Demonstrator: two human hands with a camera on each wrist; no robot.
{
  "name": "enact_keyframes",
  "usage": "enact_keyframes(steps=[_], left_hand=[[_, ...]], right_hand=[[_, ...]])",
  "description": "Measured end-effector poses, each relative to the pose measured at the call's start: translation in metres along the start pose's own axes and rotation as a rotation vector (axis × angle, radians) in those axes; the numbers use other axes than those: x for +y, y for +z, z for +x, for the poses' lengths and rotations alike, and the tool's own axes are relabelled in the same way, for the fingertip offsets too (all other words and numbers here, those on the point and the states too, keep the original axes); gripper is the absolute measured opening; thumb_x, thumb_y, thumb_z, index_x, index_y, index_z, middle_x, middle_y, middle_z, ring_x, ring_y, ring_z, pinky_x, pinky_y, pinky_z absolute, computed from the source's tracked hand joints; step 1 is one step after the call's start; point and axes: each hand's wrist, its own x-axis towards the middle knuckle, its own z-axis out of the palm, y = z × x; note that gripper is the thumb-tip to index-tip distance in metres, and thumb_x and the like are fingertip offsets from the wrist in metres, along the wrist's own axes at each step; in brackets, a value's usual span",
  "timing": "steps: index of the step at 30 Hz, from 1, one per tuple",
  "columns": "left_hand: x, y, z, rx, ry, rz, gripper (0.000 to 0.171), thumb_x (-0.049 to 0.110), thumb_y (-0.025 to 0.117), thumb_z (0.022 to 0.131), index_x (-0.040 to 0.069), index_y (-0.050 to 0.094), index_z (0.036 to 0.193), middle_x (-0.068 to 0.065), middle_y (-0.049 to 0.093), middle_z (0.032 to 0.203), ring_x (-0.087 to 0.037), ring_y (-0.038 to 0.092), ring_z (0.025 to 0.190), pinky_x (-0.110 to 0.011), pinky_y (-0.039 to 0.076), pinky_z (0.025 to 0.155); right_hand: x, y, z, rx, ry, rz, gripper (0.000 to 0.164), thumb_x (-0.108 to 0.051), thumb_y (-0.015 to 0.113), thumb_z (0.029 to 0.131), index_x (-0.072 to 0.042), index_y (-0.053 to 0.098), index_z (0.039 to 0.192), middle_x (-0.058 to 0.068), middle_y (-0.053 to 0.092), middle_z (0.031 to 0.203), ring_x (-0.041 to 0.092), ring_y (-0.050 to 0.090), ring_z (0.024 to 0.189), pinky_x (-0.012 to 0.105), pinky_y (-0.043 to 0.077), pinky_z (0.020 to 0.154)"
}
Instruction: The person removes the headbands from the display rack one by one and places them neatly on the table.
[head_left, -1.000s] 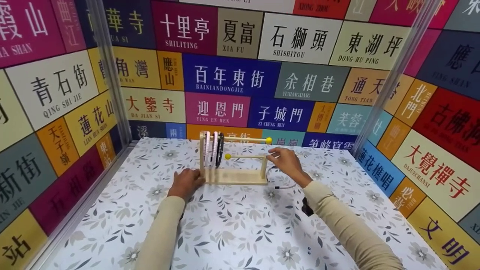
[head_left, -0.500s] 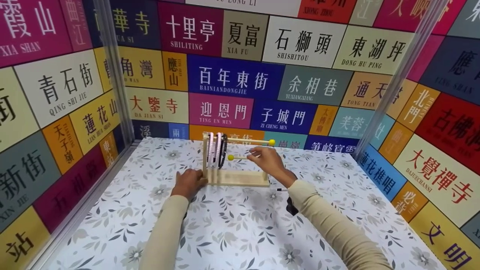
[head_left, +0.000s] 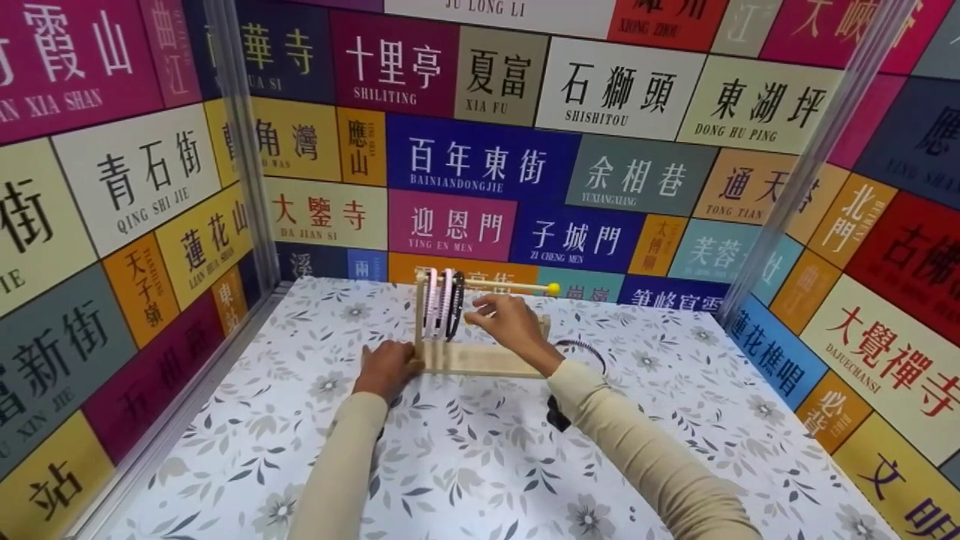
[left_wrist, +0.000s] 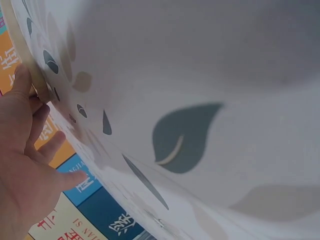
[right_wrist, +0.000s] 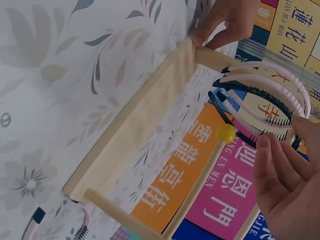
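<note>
A pale wooden headband stand [head_left: 480, 361] sits on the table, with two rods ending in yellow balls. Several pink and black headbands [head_left: 442, 306] hang on its upper rod, near the left post. My left hand [head_left: 387, 369] grips the stand's lower left corner; the left wrist view shows its fingers on the wood. My right hand [head_left: 511, 324] is just right of the hanging headbands, its thumb and fingers apart at the nearest dark one in the right wrist view. Contact there is unclear. The lower rod's yellow ball [right_wrist: 226, 133] is close to these fingers.
Another headband [head_left: 586, 349] lies on the table behind the stand's right end. The upper rod's ball [head_left: 553, 289] sticks out to the right. A leaf-patterned cloth [head_left: 480, 457] covers the table, and printed panels [head_left: 480, 157] wall it in at the back and sides.
My right hand has moved left from the stand's right post, along the lower rod, to the hanging headbands. The left hand keeps its grip at the stand's left corner.
</note>
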Motion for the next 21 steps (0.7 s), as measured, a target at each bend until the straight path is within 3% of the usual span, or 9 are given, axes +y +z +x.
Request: enact_keyframes(steps=[11,16,21], left_hand=[[0.003,-0.004,-0.007,0.035,0.046,0.041,0.021,0.034,0.071,0.099,0.014,0.076,0.103,-0.006,0.075,0.102,-0.033,0.067,0.112,-0.079,0.021,0.115],[0.004,-0.006,-0.007,0.019,0.024,0.021,0.023,0.035,0.071,0.099,0.016,0.077,0.110,-0.005,0.075,0.109,-0.030,0.065,0.118,-0.076,0.020,0.117],[-0.001,-0.002,0.001,0.004,0.018,0.039,0.023,0.038,0.071,0.098,0.017,0.076,0.108,-0.004,0.075,0.105,-0.030,0.066,0.115,-0.077,0.021,0.116]], right_hand=[[-0.007,0.018,0.005,0.032,0.064,-0.057,0.043,-0.043,0.080,0.090,-0.012,0.077,0.119,0.003,0.080,0.098,0.017,0.076,0.077,0.038,0.060,0.059],[-0.007,0.023,0.007,0.040,0.076,-0.073,0.038,-0.044,0.080,0.091,-0.014,0.078,0.115,0.002,0.080,0.094,0.016,0.075,0.075,0.037,0.060,0.059],[-0.006,0.026,0.009,0.066,0.054,-0.067,0.032,-0.038,0.080,0.092,-0.012,0.078,0.111,0.004,0.080,0.093,0.016,0.076,0.076,0.039,0.061,0.060]])
